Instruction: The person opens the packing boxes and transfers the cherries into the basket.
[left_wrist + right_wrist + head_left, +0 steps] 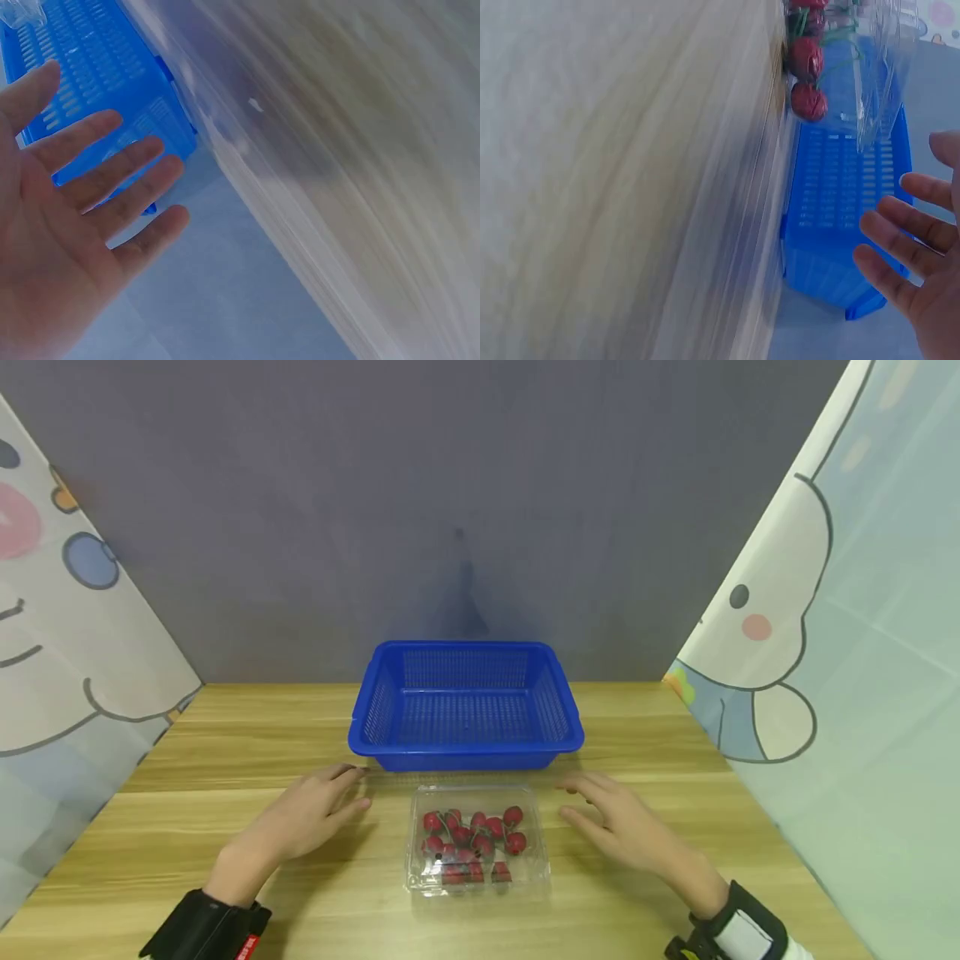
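A clear plastic box (420,860) with several dark red cherries (483,843) inside sits on the table between the two hands. Just behind it stands a blue plastic basket (465,760) with slotted walls and nothing inside. To the left of the box, my left hand (303,814) holds nothing, its fingers spread loosely towards the basket's near left corner. My right hand (626,827) is on the other side, apart from the box, fingers extended. Both palms show bare in the wrist views, and green stems (832,34) show among the cherries in the right wrist view.
The wood-grain table (225,735) ends at a dark grey back panel (465,510). Cartoon-printed panels flank it, one on the left (75,635) and one on the right (862,652). Black bands (206,927) circle both wrists.
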`<state>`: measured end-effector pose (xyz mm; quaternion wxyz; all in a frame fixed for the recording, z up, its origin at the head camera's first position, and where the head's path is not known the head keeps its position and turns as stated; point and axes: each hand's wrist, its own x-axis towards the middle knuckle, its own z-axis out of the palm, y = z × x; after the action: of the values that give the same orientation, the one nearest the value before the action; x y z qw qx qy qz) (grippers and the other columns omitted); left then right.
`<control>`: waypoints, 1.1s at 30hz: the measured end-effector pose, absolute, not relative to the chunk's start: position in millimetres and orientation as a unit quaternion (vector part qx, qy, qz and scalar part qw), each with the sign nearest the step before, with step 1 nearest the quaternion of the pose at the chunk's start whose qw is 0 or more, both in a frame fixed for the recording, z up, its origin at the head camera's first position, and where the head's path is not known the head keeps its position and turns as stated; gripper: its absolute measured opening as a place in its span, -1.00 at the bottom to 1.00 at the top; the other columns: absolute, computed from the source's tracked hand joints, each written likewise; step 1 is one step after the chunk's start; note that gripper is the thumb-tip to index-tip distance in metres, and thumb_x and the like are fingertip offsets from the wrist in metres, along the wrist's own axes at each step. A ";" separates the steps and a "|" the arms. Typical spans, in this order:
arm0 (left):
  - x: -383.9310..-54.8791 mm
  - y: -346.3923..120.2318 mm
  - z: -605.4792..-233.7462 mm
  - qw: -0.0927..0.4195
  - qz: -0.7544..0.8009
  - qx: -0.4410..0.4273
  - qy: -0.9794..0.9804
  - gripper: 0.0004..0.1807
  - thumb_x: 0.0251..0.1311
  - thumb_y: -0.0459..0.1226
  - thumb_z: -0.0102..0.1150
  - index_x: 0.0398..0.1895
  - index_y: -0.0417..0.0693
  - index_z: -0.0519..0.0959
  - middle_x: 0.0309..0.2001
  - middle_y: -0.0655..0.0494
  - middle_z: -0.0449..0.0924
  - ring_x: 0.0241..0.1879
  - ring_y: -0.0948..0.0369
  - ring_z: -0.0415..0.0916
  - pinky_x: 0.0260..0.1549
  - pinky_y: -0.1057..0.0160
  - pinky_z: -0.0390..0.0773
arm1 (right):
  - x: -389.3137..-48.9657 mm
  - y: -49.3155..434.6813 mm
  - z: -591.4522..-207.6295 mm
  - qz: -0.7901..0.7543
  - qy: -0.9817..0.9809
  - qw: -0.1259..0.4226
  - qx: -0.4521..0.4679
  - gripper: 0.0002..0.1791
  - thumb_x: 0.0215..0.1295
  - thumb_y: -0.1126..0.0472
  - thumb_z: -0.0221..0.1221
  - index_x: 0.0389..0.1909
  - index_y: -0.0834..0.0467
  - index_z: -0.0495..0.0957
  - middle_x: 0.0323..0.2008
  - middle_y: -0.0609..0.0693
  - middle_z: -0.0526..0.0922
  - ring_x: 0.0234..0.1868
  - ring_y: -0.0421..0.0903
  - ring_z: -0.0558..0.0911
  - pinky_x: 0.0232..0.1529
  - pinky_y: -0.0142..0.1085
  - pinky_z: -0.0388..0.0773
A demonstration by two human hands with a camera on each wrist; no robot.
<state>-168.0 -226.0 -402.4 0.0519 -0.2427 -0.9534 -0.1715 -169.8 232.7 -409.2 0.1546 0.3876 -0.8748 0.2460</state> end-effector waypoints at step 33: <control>-171.5 -174.4 -393.4 0.143 -0.227 -0.423 -0.865 -0.71 0.41 -0.23 0.27 0.12 -0.09 0.64 0.05 0.16 0.62 0.06 0.20 0.58 0.01 0.11 0.64 | -150.0 208.4 -405.3 0.193 -0.855 0.068 0.476 -0.05 0.16 -0.18 0.46 0.51 0.07 0.33 0.56 0.06 0.16 0.46 0.09 0.31 0.25 0.19 0.45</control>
<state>-171.5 -174.4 -393.4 0.1434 -0.4234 -0.8652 -0.2272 -150.0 208.4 -405.3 0.0680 0.4763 -0.8551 0.1932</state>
